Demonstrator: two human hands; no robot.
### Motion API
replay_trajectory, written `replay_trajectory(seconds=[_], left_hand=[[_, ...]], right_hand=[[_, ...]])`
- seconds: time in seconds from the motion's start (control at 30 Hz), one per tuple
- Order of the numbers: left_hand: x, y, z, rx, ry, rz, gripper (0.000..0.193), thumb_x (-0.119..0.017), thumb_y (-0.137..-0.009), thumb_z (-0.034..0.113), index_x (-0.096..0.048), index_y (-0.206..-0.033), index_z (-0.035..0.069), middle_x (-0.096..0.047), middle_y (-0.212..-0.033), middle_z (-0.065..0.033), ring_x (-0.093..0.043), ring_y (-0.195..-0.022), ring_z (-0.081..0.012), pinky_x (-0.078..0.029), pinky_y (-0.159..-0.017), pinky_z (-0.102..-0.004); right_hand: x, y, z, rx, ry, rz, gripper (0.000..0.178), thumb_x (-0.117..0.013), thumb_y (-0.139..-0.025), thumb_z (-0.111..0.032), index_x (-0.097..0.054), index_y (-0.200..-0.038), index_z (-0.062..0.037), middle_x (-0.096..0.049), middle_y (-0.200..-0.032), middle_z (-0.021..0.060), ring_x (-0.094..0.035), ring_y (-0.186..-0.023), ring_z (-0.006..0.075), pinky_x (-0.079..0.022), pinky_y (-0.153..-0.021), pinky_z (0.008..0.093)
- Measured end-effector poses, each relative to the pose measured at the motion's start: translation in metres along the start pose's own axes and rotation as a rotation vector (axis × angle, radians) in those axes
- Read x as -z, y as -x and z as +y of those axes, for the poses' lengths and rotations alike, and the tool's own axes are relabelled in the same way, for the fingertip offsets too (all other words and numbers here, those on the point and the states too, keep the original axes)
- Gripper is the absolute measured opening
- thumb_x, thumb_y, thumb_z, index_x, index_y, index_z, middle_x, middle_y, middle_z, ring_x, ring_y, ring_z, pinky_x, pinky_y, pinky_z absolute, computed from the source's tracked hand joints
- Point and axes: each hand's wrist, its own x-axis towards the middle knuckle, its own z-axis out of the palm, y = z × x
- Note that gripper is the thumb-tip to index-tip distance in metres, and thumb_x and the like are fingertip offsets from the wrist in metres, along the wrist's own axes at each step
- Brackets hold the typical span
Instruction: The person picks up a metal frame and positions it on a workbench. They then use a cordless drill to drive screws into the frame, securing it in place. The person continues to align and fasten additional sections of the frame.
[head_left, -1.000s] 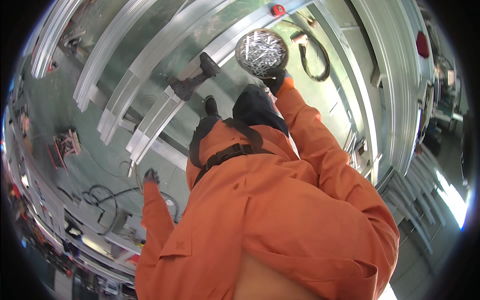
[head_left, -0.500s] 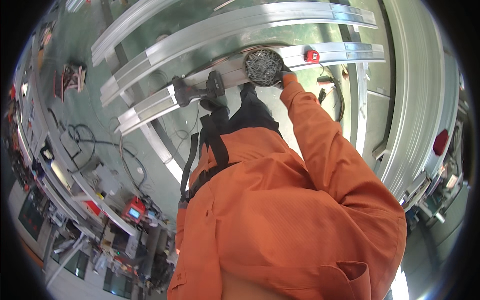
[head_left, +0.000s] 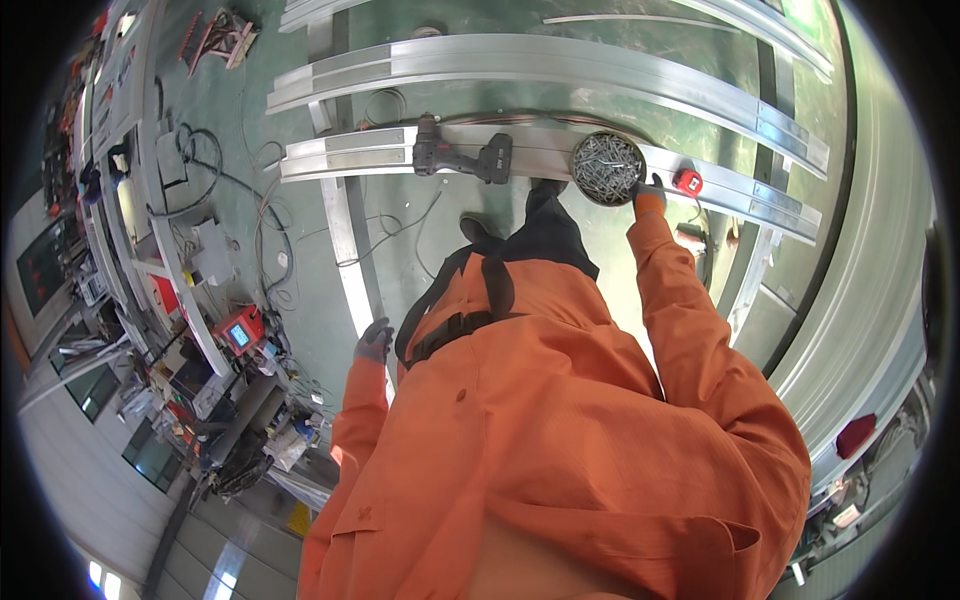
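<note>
My right hand [head_left: 649, 190], in a dark glove, is closed at the near right side of a round bowl [head_left: 577, 183] filled with small silver metal fasteners [head_left: 609, 165]. Some of its fingers are hidden by the bowl, while one digit sticks up beside the rim. The bowl is over the nearest aluminium profile [head_left: 545, 165]; whether it rests there I cannot tell. Left of it on the same profile lies a dark cordless drill [head_left: 455, 158], and a red tape measure [head_left: 688, 181] sits to its right. My gloved left hand [head_left: 374, 341] hangs open and empty by my left side.
More aluminium profiles [head_left: 540, 62] lie parallel beyond, across support bars [head_left: 352, 250]. Long profiles [head_left: 850, 270] are stacked at the right. Cables [head_left: 240, 190] trail on the floor at left, near a red device with a lit screen [head_left: 240, 331] and a cluttered rack [head_left: 150, 230].
The view has swung, shifting the profiles, drill and bowl rightward in the picture. My left hand has come into sight at my side. My right hand stays by the bowl.
</note>
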Motion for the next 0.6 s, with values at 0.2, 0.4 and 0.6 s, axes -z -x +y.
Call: replay_trajectory(seconds=[0.2, 0.4, 0.6], left_hand=[[0.001, -0.017, -0.009, -0.003, -0.059, -0.063, 0.036, -0.062, -0.097, 0.012, -0.064, -0.133, 0.011, -0.071, -0.101, 0.0003, -0.052, -0.068, -0.0055, -0.042, -0.059, -0.0209], [0.03, -0.045, -0.024, -0.168, -0.201, 0.068, 0.036, -0.066, -0.096, 0.017, -0.066, -0.131, 0.01, -0.072, -0.103, 0.0004, -0.054, -0.068, -0.0057, -0.044, -0.059, -0.0214], [0.065, -0.091, 0.009, -0.102, -0.164, -0.038, 0.038, -0.068, -0.096, 0.021, -0.065, -0.132, 0.009, -0.073, -0.114, -0.0056, -0.067, -0.097, -0.0148, -0.053, -0.084, -0.0273]], right_hand=[[0.051, 0.071, -0.139, 0.599, -0.24, 0.288, 0.059, -0.071, -0.081, -0.013, -0.058, -0.139, -0.0155, -0.066, -0.118, 0.0179, -0.066, -0.11, 0.0329, -0.053, -0.094, 0.0422], [-0.008, 0.139, -0.243, 0.88, -0.118, -0.023, 0.052, -0.067, -0.085, -0.004, -0.061, -0.135, -0.0174, -0.072, -0.114, 0.0125, -0.07, -0.107, 0.0259, -0.055, -0.093, 0.0355], [-0.063, 0.227, -0.295, 0.897, 0.014, -0.181, 0.047, -0.067, -0.084, -0.016, -0.059, -0.131, -0.0155, -0.072, -0.113, 0.0102, -0.067, -0.105, 0.0315, -0.054, -0.093, 0.0409]])
